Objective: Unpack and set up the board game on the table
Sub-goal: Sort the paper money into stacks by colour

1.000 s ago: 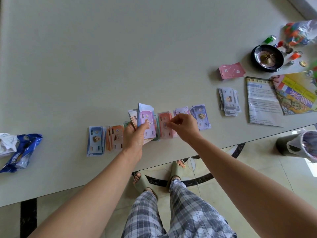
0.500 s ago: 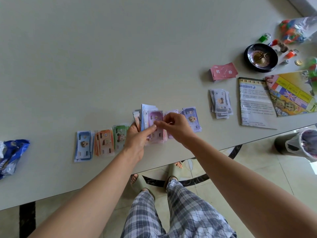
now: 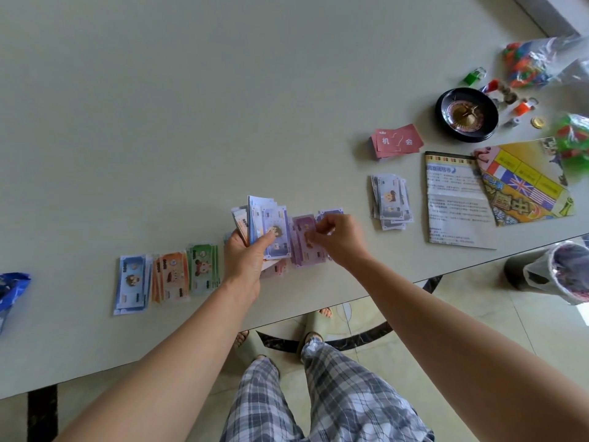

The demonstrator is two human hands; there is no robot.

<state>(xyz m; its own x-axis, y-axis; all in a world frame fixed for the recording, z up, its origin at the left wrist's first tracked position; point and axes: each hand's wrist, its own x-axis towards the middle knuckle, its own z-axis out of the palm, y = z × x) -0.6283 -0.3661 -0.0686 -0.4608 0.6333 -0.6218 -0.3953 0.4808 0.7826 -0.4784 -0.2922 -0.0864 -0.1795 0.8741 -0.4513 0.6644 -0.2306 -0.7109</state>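
Note:
My left hand (image 3: 245, 263) grips a fanned stack of play-money notes (image 3: 271, 228) just above the table's near edge. My right hand (image 3: 338, 240) pinches a purple note (image 3: 302, 240) and holds it over a purple pile on the table. Sorted piles lie in a row to the left: blue notes (image 3: 132, 282), orange notes (image 3: 170, 275) and green notes (image 3: 204, 269). A grey pile of notes (image 3: 390, 199) lies further right. The folded game board (image 3: 522, 183) and a rules sheet (image 3: 455, 202) sit near the right edge.
A red card deck (image 3: 396, 141) and a black roulette wheel (image 3: 467, 114) lie at the right. Coloured tokens and a bag of plastic pieces (image 3: 532, 63) sit beyond them. A blue wrapper (image 3: 11, 288) is at the far left. A lined bin (image 3: 561, 272) stands on the floor.
My right hand pulled a purple note off the stack in my left hand and carried it right, over the purple pile. The camera view shifted slightly to the right.

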